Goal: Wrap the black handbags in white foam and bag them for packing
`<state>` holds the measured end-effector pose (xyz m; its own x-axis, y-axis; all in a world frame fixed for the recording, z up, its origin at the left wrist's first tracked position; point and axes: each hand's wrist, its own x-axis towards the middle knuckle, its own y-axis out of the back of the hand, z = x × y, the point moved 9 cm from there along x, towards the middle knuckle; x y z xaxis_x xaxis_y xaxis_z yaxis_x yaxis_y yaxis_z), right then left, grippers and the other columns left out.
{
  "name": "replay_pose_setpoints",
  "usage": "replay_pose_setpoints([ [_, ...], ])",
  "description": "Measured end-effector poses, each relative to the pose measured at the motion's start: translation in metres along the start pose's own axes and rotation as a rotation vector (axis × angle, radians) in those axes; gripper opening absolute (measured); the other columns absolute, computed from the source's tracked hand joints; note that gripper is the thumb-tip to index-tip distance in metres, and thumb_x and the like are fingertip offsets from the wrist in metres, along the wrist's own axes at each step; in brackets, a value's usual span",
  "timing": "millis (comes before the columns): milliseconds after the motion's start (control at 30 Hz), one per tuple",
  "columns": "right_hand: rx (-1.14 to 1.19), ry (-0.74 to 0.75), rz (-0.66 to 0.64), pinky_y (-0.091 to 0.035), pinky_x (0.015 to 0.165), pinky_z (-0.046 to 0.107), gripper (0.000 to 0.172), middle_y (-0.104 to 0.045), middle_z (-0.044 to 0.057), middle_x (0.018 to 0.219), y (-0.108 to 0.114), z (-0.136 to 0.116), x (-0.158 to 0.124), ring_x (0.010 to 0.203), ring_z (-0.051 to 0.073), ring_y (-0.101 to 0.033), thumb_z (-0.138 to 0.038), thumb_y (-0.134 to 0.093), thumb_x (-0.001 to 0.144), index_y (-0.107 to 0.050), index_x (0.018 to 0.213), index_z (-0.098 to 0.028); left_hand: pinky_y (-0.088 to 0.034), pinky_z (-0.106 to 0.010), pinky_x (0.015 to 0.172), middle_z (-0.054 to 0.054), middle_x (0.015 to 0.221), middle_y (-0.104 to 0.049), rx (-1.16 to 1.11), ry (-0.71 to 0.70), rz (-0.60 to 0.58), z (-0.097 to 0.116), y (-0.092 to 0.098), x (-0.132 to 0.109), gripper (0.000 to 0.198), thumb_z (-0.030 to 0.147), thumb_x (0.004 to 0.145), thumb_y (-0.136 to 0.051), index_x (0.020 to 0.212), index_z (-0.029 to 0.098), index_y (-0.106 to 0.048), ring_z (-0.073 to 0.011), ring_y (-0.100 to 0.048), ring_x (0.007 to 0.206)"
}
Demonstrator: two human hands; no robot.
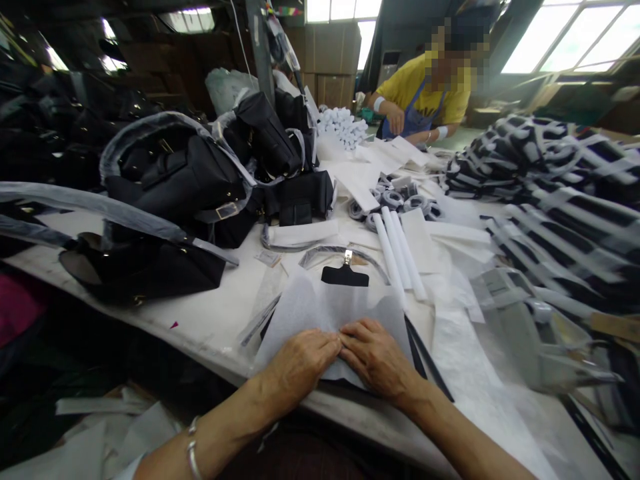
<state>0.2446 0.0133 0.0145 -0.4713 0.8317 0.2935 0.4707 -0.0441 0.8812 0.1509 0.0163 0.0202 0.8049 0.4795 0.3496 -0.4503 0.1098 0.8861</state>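
A sheet of white tissue paper (pixel 305 300) lies over a black handbag (pixel 413 343) at the table's front edge. My left hand (pixel 305 357) and my right hand (pixel 377 360) meet at the middle of the paper, fingers closed on it and fingertips touching. Most of the bag is hidden under the sheet; its dark edges show at the sides. Just beyond the paper stands the bag's black flap tab (pixel 345 275) with a metal clasp (pixel 348 257). A plastic-wrapped handle (pixel 373 255) arches behind it.
Black handbags (pixel 175 173) with wrapped handles are piled on the left. White paper rolls (pixel 395 250) and grey coils (pixel 393 199) lie ahead. Wrapped black pieces (pixel 550 160) and a grey tape dispenser (pixel 540 333) stand on the right. Across the table works a person in a yellow shirt (pixel 455 93).
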Motion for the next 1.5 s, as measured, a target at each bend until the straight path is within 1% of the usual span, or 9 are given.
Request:
replay_pose_setpoints([
  [167, -0.057, -0.004, -0.024, -0.046, 0.083, 0.037, 0.018, -0.068, 0.006, 0.102, 0.002, -0.003, 0.004, 0.092, 0.022, -0.057, -0.028, -0.052, 0.099, -0.069, 0.103, -0.023, -0.054, -0.031, 0.088, -0.005, 0.098, -0.072, -0.025, 0.052, -0.088, -0.006, -0.006, 0.005, 0.015, 0.010, 0.096, -0.049, 0.104, 0.016, -0.060, -0.0178, -0.069, 0.089],
  [300, -0.106, -0.007, -0.052, -0.048, 0.079, 0.037, 0.013, -0.069, 0.006, 0.100, 0.002, -0.006, 0.007, 0.089, 0.022, -0.059, -0.026, -0.057, 0.097, -0.069, 0.097, -0.022, -0.055, -0.030, 0.076, -0.002, 0.086, -0.070, -0.013, 0.109, -0.218, -0.015, -0.008, 0.012, 0.010, 0.012, 0.094, -0.054, 0.096, 0.017, -0.062, -0.0190, -0.069, 0.078],
  [400, -0.106, -0.017, -0.056, -0.049, 0.078, 0.037, 0.013, -0.069, 0.005, 0.098, 0.002, -0.005, 0.007, 0.088, 0.022, -0.059, -0.025, -0.057, 0.096, -0.069, 0.095, -0.021, -0.055, -0.029, 0.073, -0.001, 0.083, -0.069, 0.000, 0.085, -0.269, -0.015, -0.007, 0.014, 0.011, 0.012, 0.095, -0.052, 0.096, 0.017, -0.061, -0.0189, -0.069, 0.076],
  [633, 0.012, -0.035, 0.071, -0.048, 0.083, 0.037, 0.021, -0.070, 0.006, 0.101, 0.008, -0.003, 0.001, 0.090, 0.021, -0.059, -0.029, -0.050, 0.100, -0.070, 0.105, -0.022, -0.054, -0.033, 0.092, -0.006, 0.102, -0.071, -0.041, -0.018, -0.082, -0.005, -0.001, 0.005, 0.019, 0.007, 0.097, -0.043, 0.104, 0.015, -0.059, -0.0179, -0.068, 0.095],
  [800, 0.009, -0.023, 0.105, -0.048, 0.080, 0.038, 0.022, -0.070, 0.007, 0.096, 0.011, -0.004, 0.002, 0.088, 0.021, -0.058, -0.028, -0.050, 0.100, -0.070, 0.103, -0.020, -0.054, -0.034, 0.095, -0.006, 0.102, -0.071, -0.054, -0.026, -0.069, -0.006, -0.006, 0.004, 0.019, 0.008, 0.098, -0.043, 0.102, 0.015, -0.060, -0.0173, -0.069, 0.096],
  [933, 0.013, 0.013, 0.155, -0.048, 0.078, 0.036, 0.021, -0.070, 0.007, 0.093, 0.013, -0.006, 0.002, 0.086, 0.020, -0.059, -0.023, -0.050, 0.100, -0.071, 0.098, -0.019, -0.054, -0.032, 0.095, -0.009, 0.111, -0.070, -0.098, 0.026, -0.013, -0.011, -0.001, 0.004, 0.020, 0.013, 0.099, -0.042, 0.111, 0.014, -0.059, -0.0179, -0.068, 0.103],
  [1033, 0.046, 0.020, 0.178, -0.048, 0.076, 0.035, 0.020, -0.070, 0.006, 0.092, 0.012, -0.005, 0.000, 0.084, 0.019, -0.058, -0.017, -0.050, 0.098, -0.069, 0.094, -0.019, -0.050, -0.035, 0.102, -0.009, 0.126, -0.066, -0.138, 0.058, -0.040, -0.012, 0.000, 0.005, 0.024, 0.019, 0.097, -0.054, 0.120, 0.017, -0.058, -0.0202, -0.063, 0.116],
  [1233, 0.087, 0.018, 0.181, -0.048, 0.076, 0.035, 0.019, -0.068, 0.005, 0.086, 0.009, -0.002, -0.003, 0.081, 0.019, -0.059, -0.012, -0.051, 0.094, -0.067, 0.087, -0.019, -0.047, -0.038, 0.107, -0.006, 0.132, -0.064, -0.139, 0.080, -0.153, -0.008, -0.001, 0.009, 0.044, 0.025, 0.090, -0.067, 0.131, 0.020, -0.053, -0.0231, -0.057, 0.126],
  [1500, 0.315, -0.183, 0.289, -0.052, 0.074, 0.031, 0.015, -0.065, 0.004, 0.084, 0.029, 0.020, -0.005, 0.081, 0.018, -0.063, -0.014, -0.050, 0.092, -0.062, 0.088, -0.021, -0.050, -0.042, 0.103, -0.011, 0.133, -0.062, 0.075, 0.023, -0.123, 0.000, -0.015, 0.006, 0.027, 0.022, 0.093, -0.060, 0.120, 0.018, -0.059, -0.0267, -0.058, 0.124],
])
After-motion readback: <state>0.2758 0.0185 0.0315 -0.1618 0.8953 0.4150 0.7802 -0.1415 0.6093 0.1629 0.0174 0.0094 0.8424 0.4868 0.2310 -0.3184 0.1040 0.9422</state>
